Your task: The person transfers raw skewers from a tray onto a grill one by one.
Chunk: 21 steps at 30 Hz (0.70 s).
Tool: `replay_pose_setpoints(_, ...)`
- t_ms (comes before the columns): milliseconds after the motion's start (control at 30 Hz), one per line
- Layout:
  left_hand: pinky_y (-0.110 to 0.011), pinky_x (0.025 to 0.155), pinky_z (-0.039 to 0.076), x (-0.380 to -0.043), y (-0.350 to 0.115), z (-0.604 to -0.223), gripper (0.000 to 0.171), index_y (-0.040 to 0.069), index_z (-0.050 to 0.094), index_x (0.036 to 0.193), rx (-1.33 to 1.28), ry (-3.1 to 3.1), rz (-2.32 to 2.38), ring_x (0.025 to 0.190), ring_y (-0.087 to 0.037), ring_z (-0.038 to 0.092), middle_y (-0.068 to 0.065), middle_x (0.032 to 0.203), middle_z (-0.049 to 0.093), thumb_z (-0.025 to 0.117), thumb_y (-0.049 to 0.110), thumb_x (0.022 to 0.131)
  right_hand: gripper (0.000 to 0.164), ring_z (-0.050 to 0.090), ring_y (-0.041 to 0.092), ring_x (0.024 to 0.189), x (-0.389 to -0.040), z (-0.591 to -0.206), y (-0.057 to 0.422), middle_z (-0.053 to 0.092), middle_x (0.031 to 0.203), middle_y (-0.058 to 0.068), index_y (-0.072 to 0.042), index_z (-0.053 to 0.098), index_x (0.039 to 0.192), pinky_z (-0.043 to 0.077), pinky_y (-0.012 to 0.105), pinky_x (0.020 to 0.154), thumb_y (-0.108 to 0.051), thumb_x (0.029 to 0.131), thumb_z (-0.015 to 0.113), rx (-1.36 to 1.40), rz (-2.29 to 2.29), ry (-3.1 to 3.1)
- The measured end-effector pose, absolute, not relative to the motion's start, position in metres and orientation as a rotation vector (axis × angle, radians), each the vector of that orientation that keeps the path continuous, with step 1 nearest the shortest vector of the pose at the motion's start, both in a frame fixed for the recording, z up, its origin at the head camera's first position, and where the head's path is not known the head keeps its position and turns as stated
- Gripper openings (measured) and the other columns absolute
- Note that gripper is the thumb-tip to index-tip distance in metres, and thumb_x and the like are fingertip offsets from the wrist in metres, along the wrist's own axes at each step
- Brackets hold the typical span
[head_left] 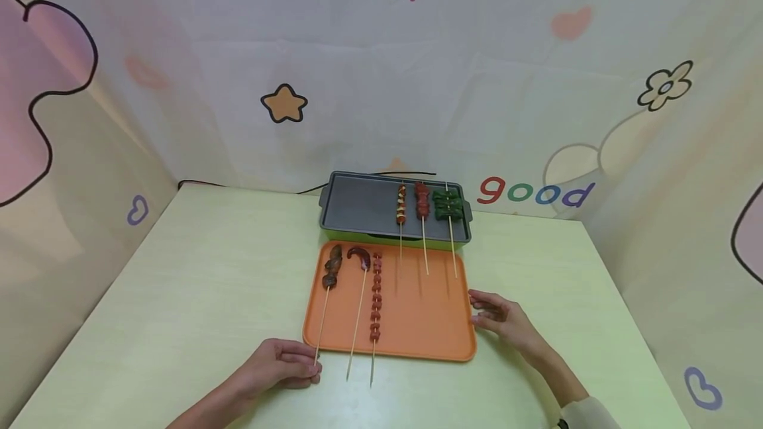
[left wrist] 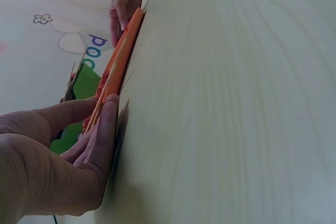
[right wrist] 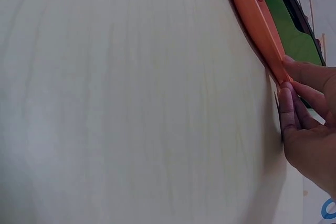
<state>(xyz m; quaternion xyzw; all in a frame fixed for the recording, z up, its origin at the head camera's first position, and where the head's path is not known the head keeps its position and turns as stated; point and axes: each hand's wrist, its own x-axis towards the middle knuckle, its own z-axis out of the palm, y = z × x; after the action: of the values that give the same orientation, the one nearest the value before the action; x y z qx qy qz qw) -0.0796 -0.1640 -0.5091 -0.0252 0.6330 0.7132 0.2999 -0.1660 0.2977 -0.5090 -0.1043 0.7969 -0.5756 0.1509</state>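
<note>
On the table an orange tray (head_left: pixel 423 323) carries three skewers: mushrooms (head_left: pixel 334 267), a purplish-brown curled piece (head_left: pixel 360 258) and small red-brown pieces (head_left: pixel 375 303). My left hand (head_left: pixel 271 366) holds its near left corner, with the tray edge between the fingers in the left wrist view. The mushroom skewer's stick tip meets those fingers; whether it is gripped too, I cannot tell. At the right edge, my right hand (head_left: pixel 507 323) pinches the rim, clearly seen in the right wrist view. Thumb (right wrist: pixel 310 74) and fingertips lie on opposite sides.
Behind the tray stands a grill with a grey plate (head_left: pixel 363 200) and green base. On its right half lie a red-and-yellow skewer (head_left: pixel 401 204), a red meat skewer (head_left: pixel 422 200) and a green leafy skewer (head_left: pixel 447 205); their sticks overhang the tray. A printed curtain (head_left: pixel 369 85) encloses the table.
</note>
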Motion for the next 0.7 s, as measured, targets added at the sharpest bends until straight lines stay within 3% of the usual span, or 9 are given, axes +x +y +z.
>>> replay_pose_setpoints(200,-0.025,0.080,0.062,-0.080,-0.159,-0.506,0.041,-0.016,0.061,0.124,-0.081,1.721,1.866,0.087,-0.015,0.077,-0.005,0.095,0.079,0.075,0.005,0.091,0.059,0.063,0.000,0.106,-0.165,-0.508,0.298,0.053,0.138,0.036,0.012,0.045,0.146,0.054,0.014,0.090,-0.005,0.095,0.070,-0.307,-1.647,2.296)
replay_pose_setpoints(700,-0.027,0.090,0.060,-0.071,-0.176,-0.499,0.047,-0.012,0.059,0.130,-0.071,1.726,1.873,0.097,-0.016,0.076,-0.004,0.104,0.078,0.076,0.008,0.091,0.057,0.062,0.000,0.107,-0.164,-0.509,0.298,0.053,0.139,0.036,0.012,0.045,0.146,0.053,0.013,0.091,-0.004,0.096,0.068,-0.300,-1.658,2.294)
